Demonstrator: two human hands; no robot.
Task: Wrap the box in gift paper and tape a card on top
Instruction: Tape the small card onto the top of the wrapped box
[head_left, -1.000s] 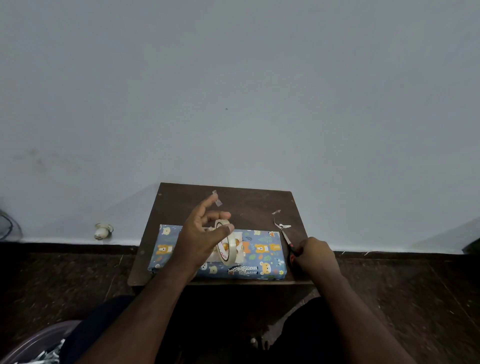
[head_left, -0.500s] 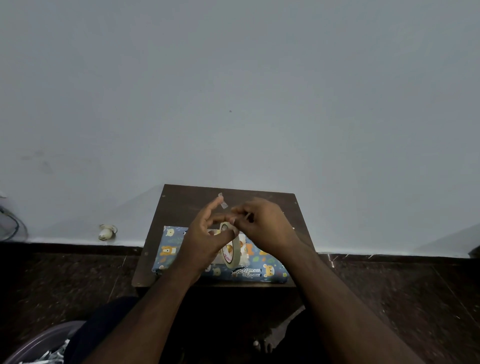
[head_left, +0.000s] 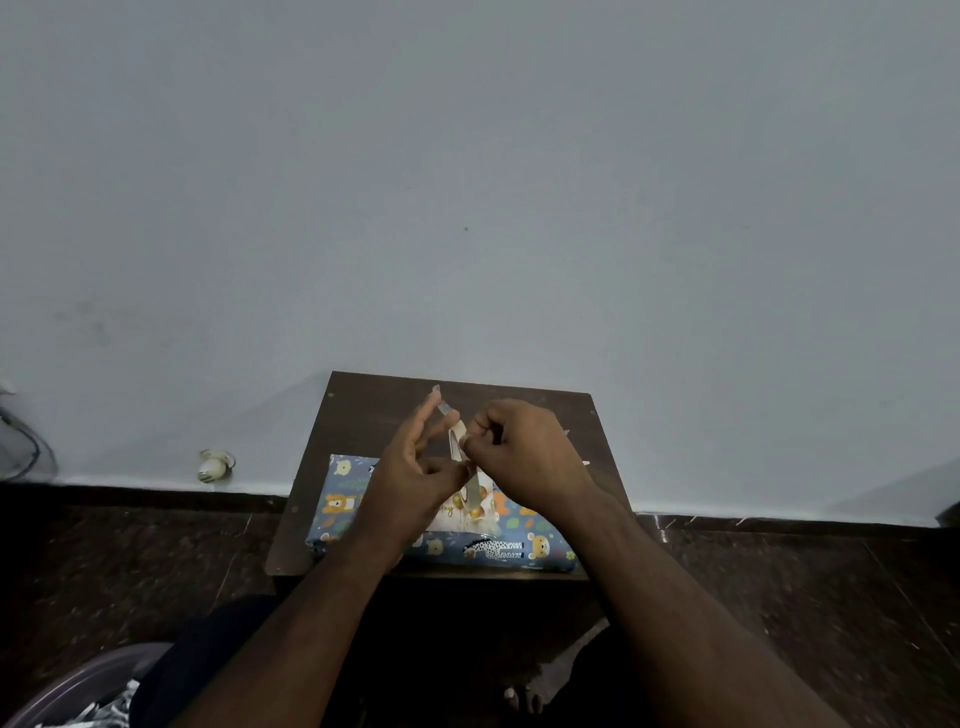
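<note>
The wrapped box (head_left: 441, 540) is lying flat near the front edge of the small dark table (head_left: 363, 410), its long axis running from nine o'clock to three o'clock. A card (head_left: 460, 512) with gold dots is sitting on its top, partly hidden by the hands. Above it, the left hand (head_left: 415, 478) is gripping the tape roll (head_left: 465, 467), held on edge, a short strip (head_left: 441, 400) sticking to a raised fingertip. The right hand (head_left: 524, 452) is curling its fingers, pinching at the roll's rim. At seven o'clock, a grey bin (head_left: 62, 686) is holding scraps of paper (head_left: 111, 709).
</note>
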